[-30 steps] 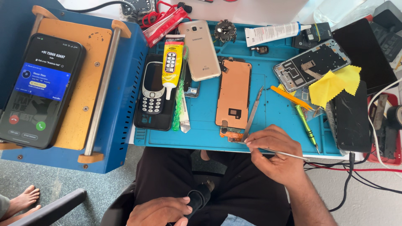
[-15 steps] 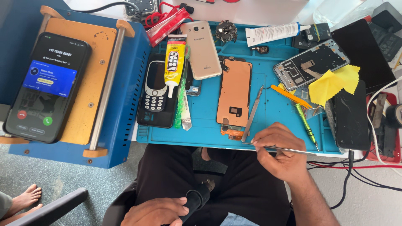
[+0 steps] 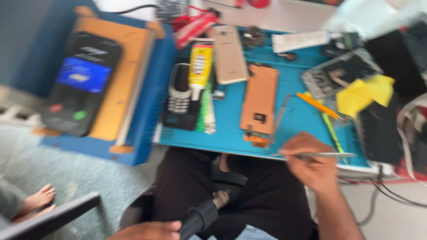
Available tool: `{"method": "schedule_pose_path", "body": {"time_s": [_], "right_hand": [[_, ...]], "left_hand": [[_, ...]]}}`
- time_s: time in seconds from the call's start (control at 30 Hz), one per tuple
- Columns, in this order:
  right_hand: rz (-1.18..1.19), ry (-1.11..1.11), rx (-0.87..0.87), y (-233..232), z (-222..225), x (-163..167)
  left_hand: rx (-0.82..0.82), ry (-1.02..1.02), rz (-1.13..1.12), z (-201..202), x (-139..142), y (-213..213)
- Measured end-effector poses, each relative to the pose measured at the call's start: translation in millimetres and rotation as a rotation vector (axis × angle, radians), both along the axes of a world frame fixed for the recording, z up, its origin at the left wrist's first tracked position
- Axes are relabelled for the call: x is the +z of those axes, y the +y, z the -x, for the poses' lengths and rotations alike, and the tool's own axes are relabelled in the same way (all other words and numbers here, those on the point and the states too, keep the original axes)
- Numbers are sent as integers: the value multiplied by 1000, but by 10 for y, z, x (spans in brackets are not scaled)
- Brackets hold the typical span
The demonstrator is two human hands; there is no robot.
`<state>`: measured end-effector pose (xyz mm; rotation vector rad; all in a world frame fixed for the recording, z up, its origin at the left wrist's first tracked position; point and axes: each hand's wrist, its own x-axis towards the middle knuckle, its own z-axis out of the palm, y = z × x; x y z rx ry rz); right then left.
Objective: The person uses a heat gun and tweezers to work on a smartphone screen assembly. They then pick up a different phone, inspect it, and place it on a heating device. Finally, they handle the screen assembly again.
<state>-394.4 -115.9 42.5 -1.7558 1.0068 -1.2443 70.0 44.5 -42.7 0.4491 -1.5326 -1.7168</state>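
Across the whole view, motion blur softens small parts; your left hand (image 3: 144, 231) is cut off at the bottom edge, fingers closed on the black heat gun (image 3: 202, 214) over your lap, nozzle tilted up toward the blue mat (image 3: 231, 133); your right hand (image 3: 311, 160) rests at the mat's near edge, fingers pinched on thin metal tweezers (image 3: 318, 154) lying level, just right of the orange phone back (image 3: 259, 100).
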Motion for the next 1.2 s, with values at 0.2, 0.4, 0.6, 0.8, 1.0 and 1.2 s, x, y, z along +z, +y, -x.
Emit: {"method": "schedule_pose_path", "body": {"time_s": [0.2,0.4,0.6,0.8,1.0,1.2], "right_hand": [[-26,-147,-32,-33,88,-144],[-96,-182,-66,-18,168,-225],[-114,-111,-111,-23,221,-296],[-91,-91,-98,-92,323,-405],[-1,-147,-33,-185,316,-471],[-80,-50,-102,-33,366,-400]], "left_hand": [[465,-275,131,-959,1042,578],[-340,190,166,-1939,1513,-155],[805,849,153,-1989,1426,23],[1534,750,283,-2357,1847,-923],[1548,740,172,-2262,2151,-1869],[1369,482,77,-2138,1990,-2185]]}}
